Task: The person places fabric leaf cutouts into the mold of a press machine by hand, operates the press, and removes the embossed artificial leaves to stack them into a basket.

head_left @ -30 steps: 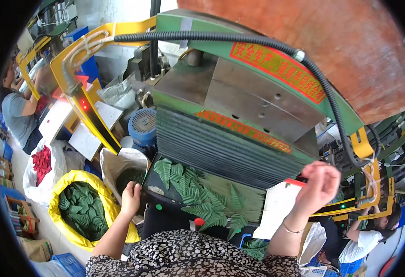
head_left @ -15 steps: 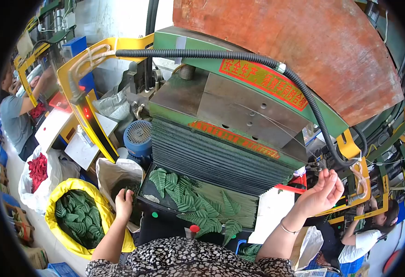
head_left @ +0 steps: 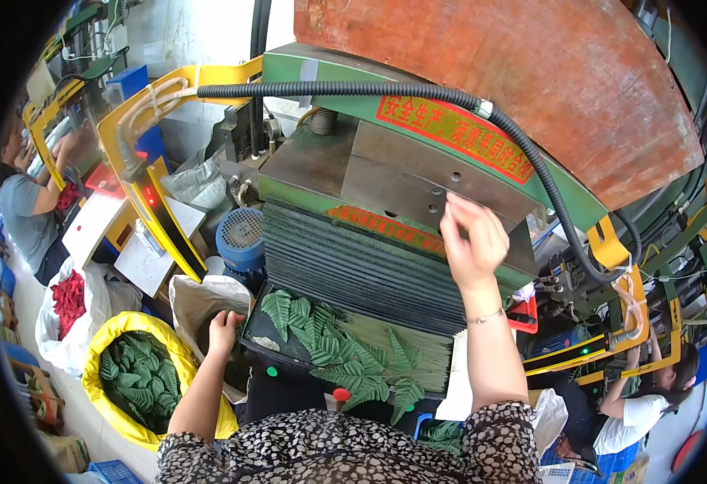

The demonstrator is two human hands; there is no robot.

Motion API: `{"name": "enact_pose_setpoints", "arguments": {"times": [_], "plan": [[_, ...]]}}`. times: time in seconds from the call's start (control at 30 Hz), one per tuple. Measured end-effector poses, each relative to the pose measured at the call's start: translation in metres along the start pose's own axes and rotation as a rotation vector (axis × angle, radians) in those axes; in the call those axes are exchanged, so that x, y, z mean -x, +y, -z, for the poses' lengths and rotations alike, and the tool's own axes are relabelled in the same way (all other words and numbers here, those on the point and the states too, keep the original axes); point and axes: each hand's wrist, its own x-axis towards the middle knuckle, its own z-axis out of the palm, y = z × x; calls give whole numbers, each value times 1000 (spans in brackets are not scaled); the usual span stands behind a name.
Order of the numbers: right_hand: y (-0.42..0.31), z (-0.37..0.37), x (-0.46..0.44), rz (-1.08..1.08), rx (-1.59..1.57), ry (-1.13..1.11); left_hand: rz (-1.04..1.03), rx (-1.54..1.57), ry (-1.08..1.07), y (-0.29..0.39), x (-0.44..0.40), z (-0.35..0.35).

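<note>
Fern-like green leaves (head_left: 135,375) fill a yellow sack (head_left: 188,348) at near left, its mouth folded wide, likely to keep them within easy reach. Next right, a pale sack (head_left: 185,292) stands against the machine. The left hand (head_left: 223,331) is beside the left end of the machine's bed, fingers drawn in; whether they pinch anything, I cannot tell. More leaves (head_left: 345,355) lie overlapping on the bed at near centre, fanned out, probably so they rest flat. Behind them rises the ribbed front (head_left: 353,270). Farther right, the right hand (head_left: 474,239) is raised before it, clear of the leaves, fingers loosely bent; whether it holds anything thin, I cannot tell.
</note>
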Motion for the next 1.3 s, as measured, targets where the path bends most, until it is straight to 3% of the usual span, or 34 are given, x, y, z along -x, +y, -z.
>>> {"name": "enact_pose_setpoints", "arguments": {"times": [0.07, 0.17, 0.27, 0.3, 0.33, 0.43, 0.5, 0.57, 0.63, 0.73, 0.77, 0.8, 1.1, 1.2, 1.23, 1.3], "plan": [[1, -4, -5, -39, -19, 0, 48, 3, -62, 13, -10, 2], [-10, -2, -1, -146, -60, -23, 341, 195, -270, 39, -5, 15], [-43, 26, 12, -596, -221, 116, 238, 241, -187, 47, -4, 20], [-47, 37, 31, -618, -215, 106, 193, 266, -152, 47, 1, 19], [-46, 52, 57, -692, -238, -107, 215, 249, -167, 58, 9, 20], [-60, 79, 147, -964, -386, -590, -225, 28, 24, 109, 35, 23], [-76, 94, 194, -1003, -416, -878, -175, 86, -62, 142, 59, 13], [-91, 95, 213, -984, -380, -984, -130, 148, -137, 163, 80, -8], [-106, 94, 226, -903, -304, -1173, -305, -5, -298, 177, 99, -30], [-110, 91, 242, -772, -241, -1154, -335, -63, -450, 207, 121, -57], [-108, 90, 244, -698, -206, -1140, -515, -78, -516, 211, 124, -66], [-105, 91, 241, -697, -203, -1139, -692, -92, -579, 214, 126, -74], [-105, 106, 224, -692, -204, -1046, -961, -197, -753, 237, 147, -126], [-120, 118, 183, -732, -230, -984, -1178, -266, -749, 258, 157, -136], [-126, 120, 172, -848, -267, -948, -1187, -261, -755, 260, 156, -137], [-129, 126, 160, -1071, -336, -869, -779, 75, -715, 263, 153, -139]]}}
